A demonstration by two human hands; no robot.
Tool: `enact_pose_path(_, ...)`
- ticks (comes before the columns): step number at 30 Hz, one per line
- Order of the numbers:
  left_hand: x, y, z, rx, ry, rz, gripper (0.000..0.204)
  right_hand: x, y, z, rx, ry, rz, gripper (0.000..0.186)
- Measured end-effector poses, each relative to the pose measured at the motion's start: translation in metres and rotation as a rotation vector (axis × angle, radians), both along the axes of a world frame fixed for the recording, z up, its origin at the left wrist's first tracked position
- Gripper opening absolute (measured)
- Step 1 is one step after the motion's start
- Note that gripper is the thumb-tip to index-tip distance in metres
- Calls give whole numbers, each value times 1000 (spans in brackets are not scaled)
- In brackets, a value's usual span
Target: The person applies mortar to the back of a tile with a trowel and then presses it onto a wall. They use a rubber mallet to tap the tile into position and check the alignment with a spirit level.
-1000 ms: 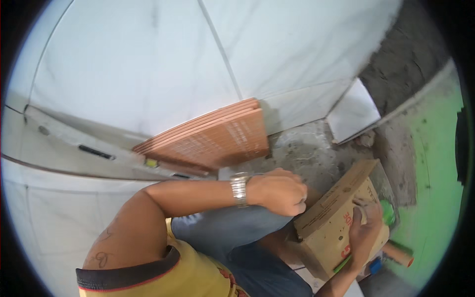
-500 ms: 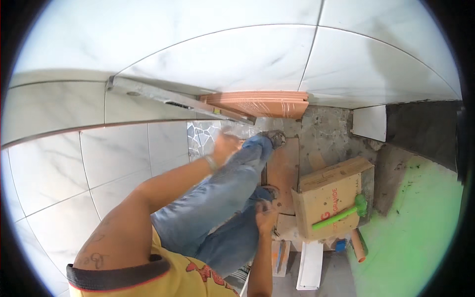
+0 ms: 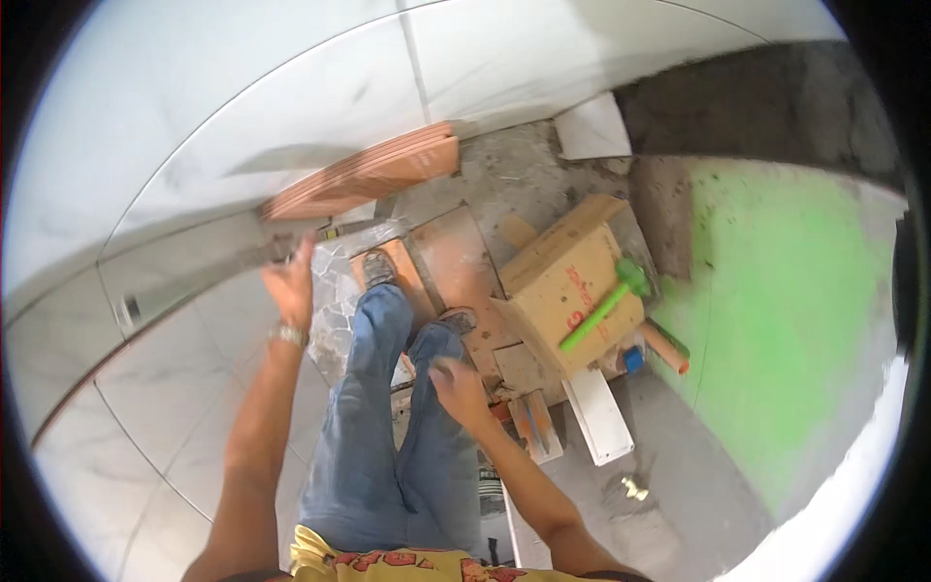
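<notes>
My left hand (image 3: 289, 283), with a watch on its wrist, is at the middle of a long grey spirit level (image 3: 344, 231) by the wall. Its fingers look closed around the level's edge, though both are blurred. The level runs slanting below a stack of terracotta-coloured tiles (image 3: 364, 177) leaning on the wall. My right hand (image 3: 458, 390) hangs over my right shin. Its fingers look curled but are smeared by motion, and I cannot make out anything in them.
A cardboard box (image 3: 572, 281) bears a green mallet (image 3: 606, 307). Around it are a white tile strip (image 3: 598, 417), a blue piece (image 3: 633, 360), an orange-brown pipe (image 3: 665, 346) and a brassy fitting (image 3: 633, 487). A white tile (image 3: 593, 128) leans at the back.
The view has turned and shifted to the right. My left hand has gone from beside my leg to the spirit level. My right hand stays near my right leg.
</notes>
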State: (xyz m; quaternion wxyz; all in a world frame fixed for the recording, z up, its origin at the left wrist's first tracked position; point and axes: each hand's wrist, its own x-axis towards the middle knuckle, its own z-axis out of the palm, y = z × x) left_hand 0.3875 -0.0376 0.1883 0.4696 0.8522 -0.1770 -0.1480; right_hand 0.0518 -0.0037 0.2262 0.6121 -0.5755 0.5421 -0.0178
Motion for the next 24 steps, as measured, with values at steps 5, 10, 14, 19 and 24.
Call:
enact_pose_path(5, -99, -35, 17, 275, -620, -665, 40, 92, -112, 98, -562, -210, -138, 72)
enact_pose_path(10, -196, -103, 25, -301, 373, -262, 42, 122, -173, 106, -436, -188, -558, 65)
enact_pose_path(14, -190, -127, 30, -235, -163, -669, 54, 70, -242, 83, -719, 95, -618, 54)
enact_pose_path(19, -103, -87, -46, 13, 690, -222, 70, 18, -339, 48, -856, 328, -390, 61)
enact_pose_path(24, -13, -85, -87, -249, 941, 358, 103, -3, -396, 25, -933, 183, -310, 51)
